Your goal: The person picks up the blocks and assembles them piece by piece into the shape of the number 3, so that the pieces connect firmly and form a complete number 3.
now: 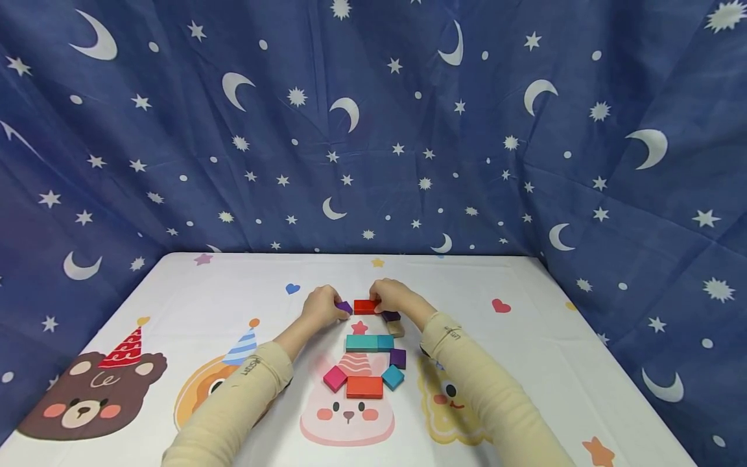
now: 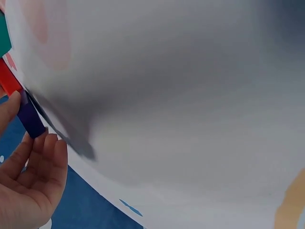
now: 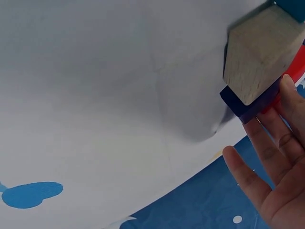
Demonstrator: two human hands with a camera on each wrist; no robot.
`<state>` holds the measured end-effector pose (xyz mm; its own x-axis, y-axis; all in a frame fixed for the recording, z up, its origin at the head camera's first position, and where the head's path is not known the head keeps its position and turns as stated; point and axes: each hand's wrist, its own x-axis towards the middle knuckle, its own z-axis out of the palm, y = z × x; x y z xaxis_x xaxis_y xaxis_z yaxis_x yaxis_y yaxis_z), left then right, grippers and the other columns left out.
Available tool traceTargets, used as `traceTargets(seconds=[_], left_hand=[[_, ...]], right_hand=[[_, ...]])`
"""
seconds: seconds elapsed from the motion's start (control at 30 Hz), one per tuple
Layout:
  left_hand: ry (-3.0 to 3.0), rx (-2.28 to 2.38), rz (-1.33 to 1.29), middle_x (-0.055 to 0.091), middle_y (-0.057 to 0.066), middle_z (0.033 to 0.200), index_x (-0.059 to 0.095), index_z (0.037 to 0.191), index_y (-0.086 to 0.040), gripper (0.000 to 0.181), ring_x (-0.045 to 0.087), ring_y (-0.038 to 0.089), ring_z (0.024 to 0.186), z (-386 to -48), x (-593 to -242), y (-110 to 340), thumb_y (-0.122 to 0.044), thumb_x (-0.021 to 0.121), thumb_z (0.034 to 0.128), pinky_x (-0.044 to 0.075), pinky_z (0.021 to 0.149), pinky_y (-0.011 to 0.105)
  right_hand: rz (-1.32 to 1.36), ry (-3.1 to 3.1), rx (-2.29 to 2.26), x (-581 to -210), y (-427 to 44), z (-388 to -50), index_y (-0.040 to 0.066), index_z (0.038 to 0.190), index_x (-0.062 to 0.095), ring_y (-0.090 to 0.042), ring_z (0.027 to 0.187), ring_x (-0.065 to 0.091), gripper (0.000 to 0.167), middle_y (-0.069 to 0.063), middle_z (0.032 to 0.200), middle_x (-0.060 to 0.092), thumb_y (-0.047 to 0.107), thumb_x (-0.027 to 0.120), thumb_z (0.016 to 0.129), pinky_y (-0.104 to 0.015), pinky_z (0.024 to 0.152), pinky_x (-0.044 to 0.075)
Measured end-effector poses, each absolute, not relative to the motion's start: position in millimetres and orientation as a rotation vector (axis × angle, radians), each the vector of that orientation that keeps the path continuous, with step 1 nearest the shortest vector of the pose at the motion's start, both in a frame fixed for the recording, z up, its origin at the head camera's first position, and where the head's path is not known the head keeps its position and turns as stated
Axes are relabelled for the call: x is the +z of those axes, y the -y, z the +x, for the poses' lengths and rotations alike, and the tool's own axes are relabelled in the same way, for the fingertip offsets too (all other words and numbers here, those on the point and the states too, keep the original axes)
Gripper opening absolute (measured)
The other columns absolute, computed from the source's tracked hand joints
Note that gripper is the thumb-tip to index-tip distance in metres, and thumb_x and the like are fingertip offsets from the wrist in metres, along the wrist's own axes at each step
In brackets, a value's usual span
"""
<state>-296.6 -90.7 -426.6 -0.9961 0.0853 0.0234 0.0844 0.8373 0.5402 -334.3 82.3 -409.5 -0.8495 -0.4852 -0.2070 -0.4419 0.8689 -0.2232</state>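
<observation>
My left hand (image 1: 320, 307) pinches a small purple block (image 1: 345, 307) between thumb and fingertips. In the left wrist view that purple block (image 2: 30, 117) meets the end of a red block (image 2: 8, 78). On the other side, my right hand (image 1: 394, 296) has its thumb and fingers at the right end of the red block (image 1: 365, 307). Below the right hand lies a dark purple block (image 1: 391, 316), partly covered by it. A plain wooden block (image 1: 395, 329) adjoins this; in the right wrist view the wooden block (image 3: 259, 55) hides part of the dark purple block (image 3: 238, 106).
Nearer me lie a teal block (image 1: 362, 343), a purple block (image 1: 398, 359), a pink block (image 1: 335, 379), an orange-red block (image 1: 364, 388) and a tilted blue-teal block (image 1: 393, 377). The white tablecloth (image 1: 467, 285) has printed cartoons. A blue curtain (image 1: 373, 130) hangs behind the table.
</observation>
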Motion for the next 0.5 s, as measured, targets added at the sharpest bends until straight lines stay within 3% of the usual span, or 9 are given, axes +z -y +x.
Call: traceTargets(seconds=[0.5], left_hand=[[-2.947, 0.88, 0.135, 0.069, 0.011, 0.091, 0.071, 0.093, -0.001, 0.027, 0.058, 0.021, 0.08, -301.4, -428.3, 87.2, -0.015, 0.081, 0.0724, 0.05, 0.078, 0.035]], right_hand=[[-0.714, -2.791, -0.232, -408.3, -82.2, -335.7, 0.004, 0.1, 0.07, -0.019, 0.087, 0.056, 0.019, -0.007, 0.096, 0.069, 0.009, 0.073, 0.081, -0.034, 0.093, 0.048]])
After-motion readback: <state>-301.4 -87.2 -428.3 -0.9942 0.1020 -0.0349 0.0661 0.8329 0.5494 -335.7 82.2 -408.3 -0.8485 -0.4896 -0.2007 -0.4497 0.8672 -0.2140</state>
